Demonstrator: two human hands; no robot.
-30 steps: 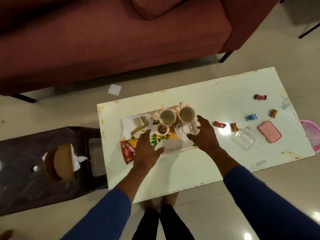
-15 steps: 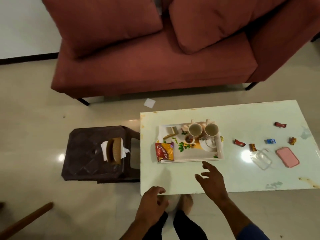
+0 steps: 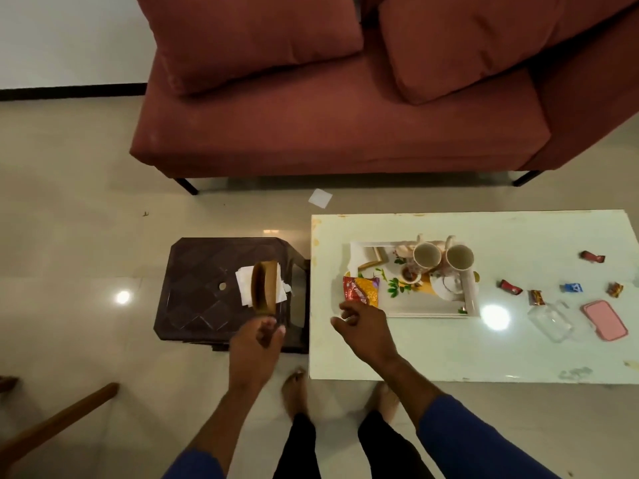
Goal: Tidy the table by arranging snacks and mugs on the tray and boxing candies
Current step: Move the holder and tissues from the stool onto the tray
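Tray (image 3: 408, 311) sits at the table's (image 3: 449, 354) left end, glossy white, holding two round mugs (image 3: 442, 257) and a crinkly red packet (image 3: 361, 290). Your hands have left it: the right (image 3: 364, 328) hovers loosely curled, empty; the left (image 3: 256, 344) nears a brown holder (image 3: 264, 288) on the stool (image 3: 204, 288). Candies (image 3: 511, 286) remain unboxed.

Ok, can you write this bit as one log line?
left hand: reaching napkin holder on stool | right hand: open, over table | candies: unboxed
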